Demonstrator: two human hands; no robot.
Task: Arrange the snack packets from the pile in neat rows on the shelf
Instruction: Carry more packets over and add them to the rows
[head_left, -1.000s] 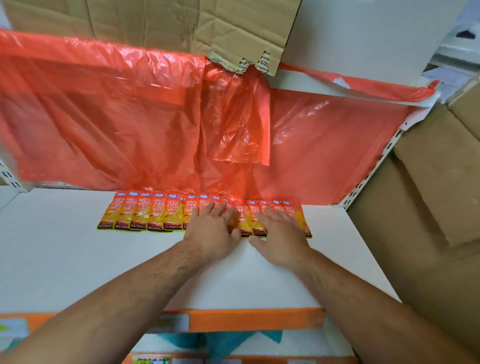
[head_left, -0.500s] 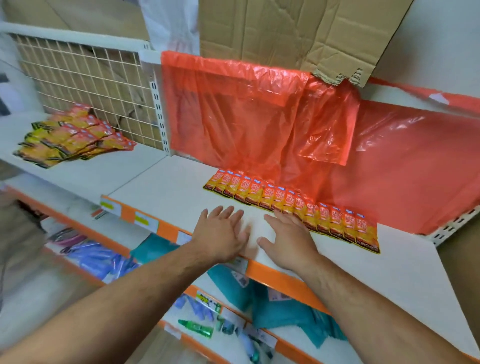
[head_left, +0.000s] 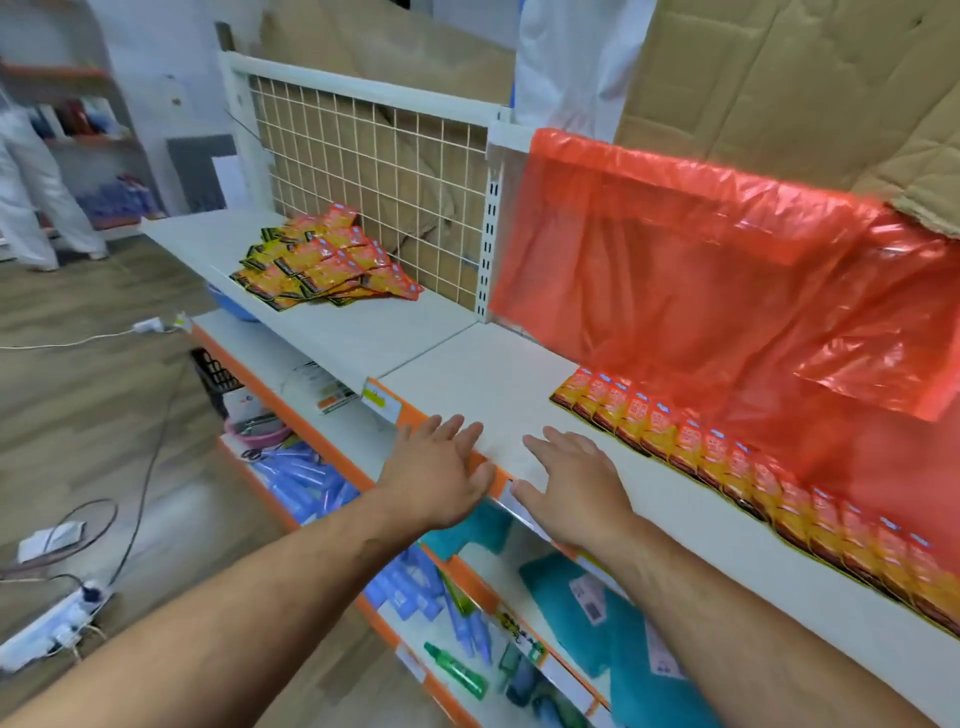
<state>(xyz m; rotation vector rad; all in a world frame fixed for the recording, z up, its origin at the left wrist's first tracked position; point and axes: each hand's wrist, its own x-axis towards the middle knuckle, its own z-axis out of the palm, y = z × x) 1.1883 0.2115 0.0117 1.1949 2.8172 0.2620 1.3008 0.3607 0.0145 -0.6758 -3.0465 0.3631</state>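
Note:
A neat row of orange-yellow snack packets (head_left: 737, 462) lies along the back of the white shelf (head_left: 498, 384), under a hanging red plastic sheet (head_left: 701, 270). A loose pile of the same packets (head_left: 322, 260) sits on the neighbouring shelf section to the left, against a wire grid panel. My left hand (head_left: 441, 473) hovers flat over the shelf's orange front edge, fingers apart, holding nothing. My right hand (head_left: 571, 483) is beside it over the shelf front, also flat and holding nothing. Both hands are away from the row and far from the pile.
Lower shelves hold blue tubes (head_left: 301, 473), teal packs (head_left: 597, 613) and a green bottle (head_left: 457, 670). Cardboard (head_left: 779, 88) leans behind the shelving. A power strip (head_left: 52, 623) and cables lie on the wooden floor at left. A person in white stands at the far left (head_left: 31, 182).
Both hands have drawn back from the row of packets to the shelf's front edge. My view has swung left, bringing the pile and the floor into sight.

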